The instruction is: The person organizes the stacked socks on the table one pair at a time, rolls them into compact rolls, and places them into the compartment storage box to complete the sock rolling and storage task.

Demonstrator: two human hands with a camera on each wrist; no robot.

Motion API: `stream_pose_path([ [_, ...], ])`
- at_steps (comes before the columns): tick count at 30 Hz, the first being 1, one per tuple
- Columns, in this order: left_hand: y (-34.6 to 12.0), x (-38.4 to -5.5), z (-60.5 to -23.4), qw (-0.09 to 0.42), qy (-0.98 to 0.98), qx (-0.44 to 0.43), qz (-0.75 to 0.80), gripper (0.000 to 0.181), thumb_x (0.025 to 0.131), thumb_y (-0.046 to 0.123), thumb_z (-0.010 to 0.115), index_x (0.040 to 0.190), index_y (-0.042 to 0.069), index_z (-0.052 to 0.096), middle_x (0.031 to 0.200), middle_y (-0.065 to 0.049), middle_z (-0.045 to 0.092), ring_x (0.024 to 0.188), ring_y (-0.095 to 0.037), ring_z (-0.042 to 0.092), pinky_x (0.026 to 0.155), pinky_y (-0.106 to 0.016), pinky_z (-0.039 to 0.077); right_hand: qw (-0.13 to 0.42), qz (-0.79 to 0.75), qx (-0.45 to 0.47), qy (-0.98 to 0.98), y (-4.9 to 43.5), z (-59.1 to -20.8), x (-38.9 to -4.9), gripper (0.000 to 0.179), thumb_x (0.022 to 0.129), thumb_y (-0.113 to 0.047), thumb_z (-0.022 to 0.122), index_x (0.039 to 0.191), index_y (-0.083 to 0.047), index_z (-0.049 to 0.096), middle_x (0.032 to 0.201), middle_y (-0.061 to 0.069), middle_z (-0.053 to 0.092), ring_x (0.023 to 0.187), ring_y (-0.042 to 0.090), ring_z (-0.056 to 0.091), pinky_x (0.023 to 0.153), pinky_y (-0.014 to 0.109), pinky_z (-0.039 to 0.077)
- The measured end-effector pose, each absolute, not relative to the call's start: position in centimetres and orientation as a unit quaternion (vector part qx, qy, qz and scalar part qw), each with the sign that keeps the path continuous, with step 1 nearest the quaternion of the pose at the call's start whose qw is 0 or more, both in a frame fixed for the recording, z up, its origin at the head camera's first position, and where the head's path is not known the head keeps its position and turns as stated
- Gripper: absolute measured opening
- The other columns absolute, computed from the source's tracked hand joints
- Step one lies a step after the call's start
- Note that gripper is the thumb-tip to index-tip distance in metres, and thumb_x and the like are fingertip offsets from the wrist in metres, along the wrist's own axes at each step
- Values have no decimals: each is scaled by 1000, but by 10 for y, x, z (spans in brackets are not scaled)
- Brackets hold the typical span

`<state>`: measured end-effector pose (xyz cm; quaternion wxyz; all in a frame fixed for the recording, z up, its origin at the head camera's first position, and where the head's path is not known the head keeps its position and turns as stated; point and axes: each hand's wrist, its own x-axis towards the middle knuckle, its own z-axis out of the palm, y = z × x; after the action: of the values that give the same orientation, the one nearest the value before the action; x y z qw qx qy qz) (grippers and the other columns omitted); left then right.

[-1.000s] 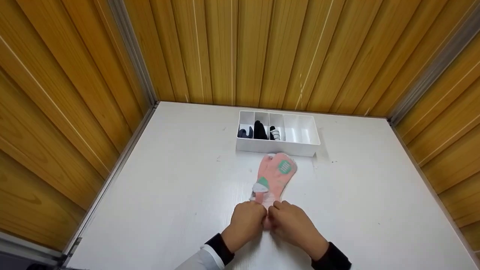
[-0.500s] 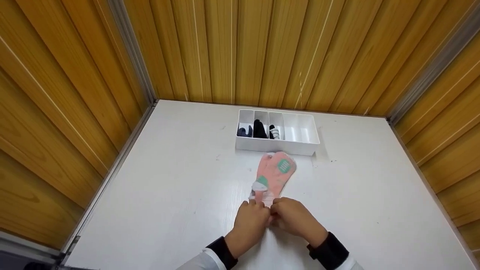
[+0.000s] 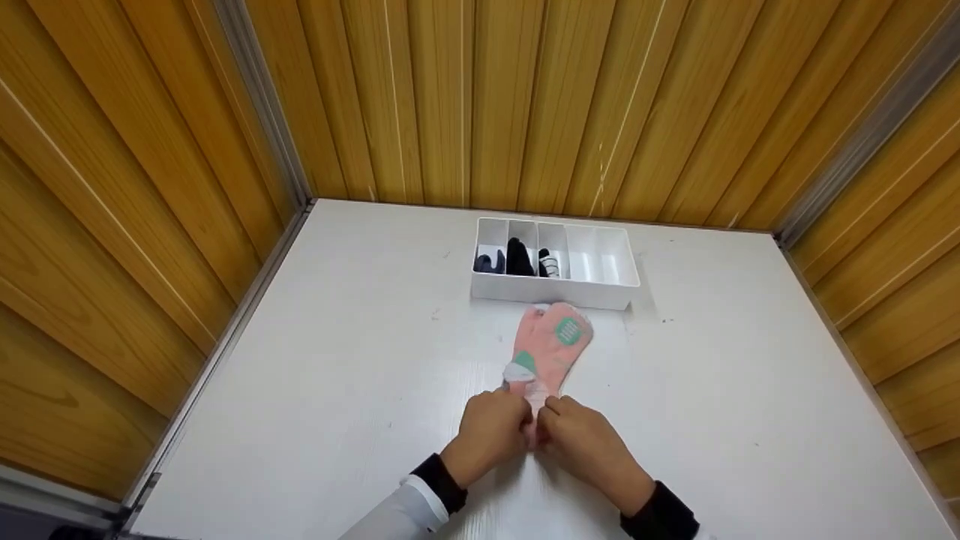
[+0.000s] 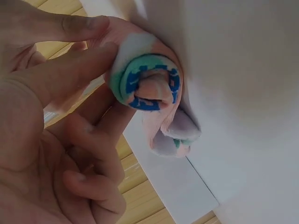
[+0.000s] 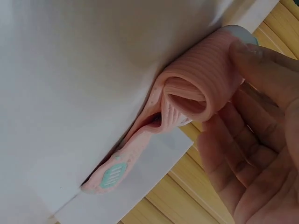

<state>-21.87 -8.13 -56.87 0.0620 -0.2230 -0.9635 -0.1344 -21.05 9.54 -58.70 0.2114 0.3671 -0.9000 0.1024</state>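
Observation:
A pair of pink socks with green and white patches lies flat on the white table, its near end rolled up. In the left wrist view the rolled sock end shows a green and blue spiral, and my left hand pinches it between thumb and fingers. My right hand holds the other side of the roll. From the right wrist view, the ribbed roll has my thumb on it and fingers behind. The flat part of the socks points away from me, toward the white box.
Beyond the socks stands a white divided box. Its compartments hold a dark blue item, a black item and a black-and-white striped item. Wood-patterned walls enclose the white table.
My left hand leaned in against the right half a second ago, then shifted slightly left, showing the roll between both hands. The near end of the socks is rolled slightly farther forward.

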Motion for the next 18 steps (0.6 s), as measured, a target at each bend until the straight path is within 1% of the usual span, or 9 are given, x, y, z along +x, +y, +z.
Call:
stream_pose_path([
  [4,-85,-222,-567,42,-962,-227,-147,8,72,23,84,68,23,77,59,10,63,56,-10,54,46,-27,35,217,102,358,-902,92,-590,-213,31,65,-17,92,75,-14,63,74,-5,51,67,11,51,56,23,44],
  [7,-85,-223,-566,38,-962,-228,-148,6,72,27,85,71,24,80,61,11,67,60,-11,58,48,-27,37,217,93,352,-906,92,-591,-214,28,65,-17,90,73,-14,63,74,-4,52,67,13,51,56,26,43],
  [11,-85,-225,-566,26,-960,-232,-154,9,70,28,88,75,24,82,65,11,70,62,-11,59,49,-26,37,211,81,349,-910,91,-592,-213,27,66,-18,90,73,-13,64,74,-4,53,67,14,51,56,27,42],
  [13,-85,-224,-567,42,-962,-233,-140,9,71,28,86,70,22,79,62,9,67,58,-11,56,48,-27,38,204,84,354,-909,91,-592,-213,29,66,-20,91,73,-13,64,75,-4,53,67,14,51,56,26,42],
  [14,-84,-221,-567,55,-963,-231,-127,12,72,28,86,68,21,77,61,8,66,57,-11,56,48,-28,39,193,87,357,-910,91,-591,-213,28,67,-20,91,74,-14,65,75,-5,54,68,13,52,57,26,43],
  [18,-77,-207,-570,143,-963,-225,-30,22,74,33,84,65,20,69,64,5,63,57,-14,57,48,-31,43,128,110,365,-915,96,-586,-221,21,70,-18,90,76,-15,69,77,-6,57,70,12,53,60,25,46],
])
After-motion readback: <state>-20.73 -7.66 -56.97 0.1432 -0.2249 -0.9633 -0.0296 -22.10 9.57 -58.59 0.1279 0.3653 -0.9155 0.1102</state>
